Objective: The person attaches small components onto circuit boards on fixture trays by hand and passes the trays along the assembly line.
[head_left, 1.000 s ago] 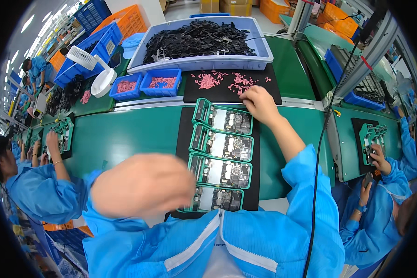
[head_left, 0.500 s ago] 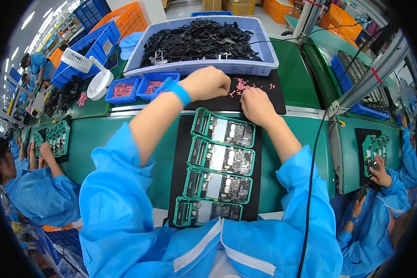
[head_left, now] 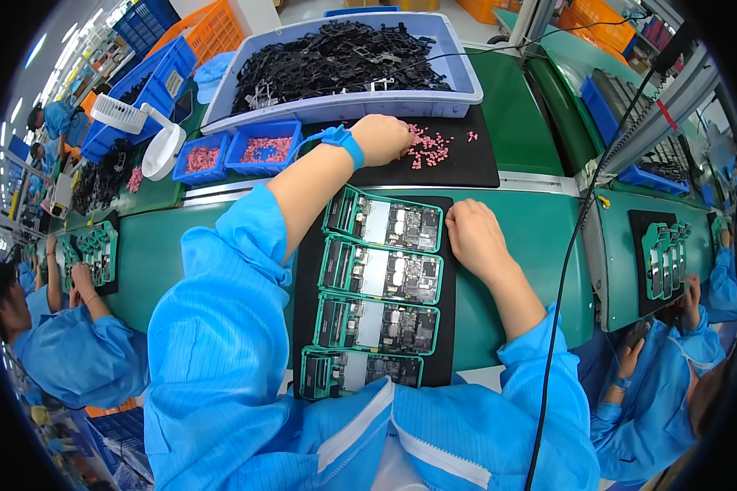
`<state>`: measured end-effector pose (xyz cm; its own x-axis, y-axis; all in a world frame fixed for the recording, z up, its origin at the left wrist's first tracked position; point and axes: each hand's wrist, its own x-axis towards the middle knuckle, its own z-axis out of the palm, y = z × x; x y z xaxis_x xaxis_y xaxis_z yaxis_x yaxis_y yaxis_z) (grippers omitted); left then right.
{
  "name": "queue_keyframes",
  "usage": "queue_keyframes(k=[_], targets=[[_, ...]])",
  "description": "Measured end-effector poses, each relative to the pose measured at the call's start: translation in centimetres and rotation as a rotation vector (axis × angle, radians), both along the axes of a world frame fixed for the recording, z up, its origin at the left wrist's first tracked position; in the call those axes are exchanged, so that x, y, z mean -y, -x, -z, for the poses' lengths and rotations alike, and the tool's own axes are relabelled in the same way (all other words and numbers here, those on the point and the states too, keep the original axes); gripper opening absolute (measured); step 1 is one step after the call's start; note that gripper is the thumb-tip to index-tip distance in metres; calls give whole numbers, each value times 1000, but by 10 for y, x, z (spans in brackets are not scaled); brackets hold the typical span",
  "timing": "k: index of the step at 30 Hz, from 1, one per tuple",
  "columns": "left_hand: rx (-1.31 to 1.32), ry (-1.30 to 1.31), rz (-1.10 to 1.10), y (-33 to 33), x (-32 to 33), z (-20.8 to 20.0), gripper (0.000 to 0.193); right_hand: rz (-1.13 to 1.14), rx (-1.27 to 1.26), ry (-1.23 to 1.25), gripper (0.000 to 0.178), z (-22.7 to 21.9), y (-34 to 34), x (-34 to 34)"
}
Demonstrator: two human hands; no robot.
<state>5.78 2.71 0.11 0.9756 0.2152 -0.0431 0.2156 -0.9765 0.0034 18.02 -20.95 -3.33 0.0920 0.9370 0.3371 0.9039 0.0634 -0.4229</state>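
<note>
My left hand (head_left: pixel 381 141), with a blue strap (head_left: pixel 344 143) at the wrist, is at the left edge of a scatter of small pink pieces (head_left: pixel 431 150) on a black mat. Its fingers are curled together; anything in them is hidden. My right hand (head_left: pixel 477 236) is pinched closed beside the right edge of the farthest green frame (head_left: pixel 414 227); I cannot make out what its fingertips hold. Several such frames lie in a column on a second black mat (head_left: pixel 305 288). Each carries an opened phone body with its circuit board exposed.
Behind the pink pieces stands a large pale-blue tub (head_left: pixel 344 114) of black parts. Two blue bins (head_left: pixel 264 149) with pink pieces are to its front left, near a white fan (head_left: pixel 164 151). A black cable (head_left: pixel 555 327) hangs at the right. People work on both sides.
My right hand has drawn back from the pink pieces to the farthest green frame. My left hand remains near the pieces, which now lie more in the open. The view has shifted slightly.
</note>
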Motion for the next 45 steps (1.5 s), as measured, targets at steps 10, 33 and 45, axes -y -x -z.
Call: queue_keyframes(k=[10, 33, 45], targets=[[-90, -72, -6, 4, 5, 2, 7, 21, 26, -13, 5, 6, 4, 1], [112, 293, 1, 27, 87, -18, 8, -27, 7, -54, 5, 11, -4, -1], [84, -225, 86, 24, 114, -6, 9, -40, 36, -88, 5, 9, -3, 3]])
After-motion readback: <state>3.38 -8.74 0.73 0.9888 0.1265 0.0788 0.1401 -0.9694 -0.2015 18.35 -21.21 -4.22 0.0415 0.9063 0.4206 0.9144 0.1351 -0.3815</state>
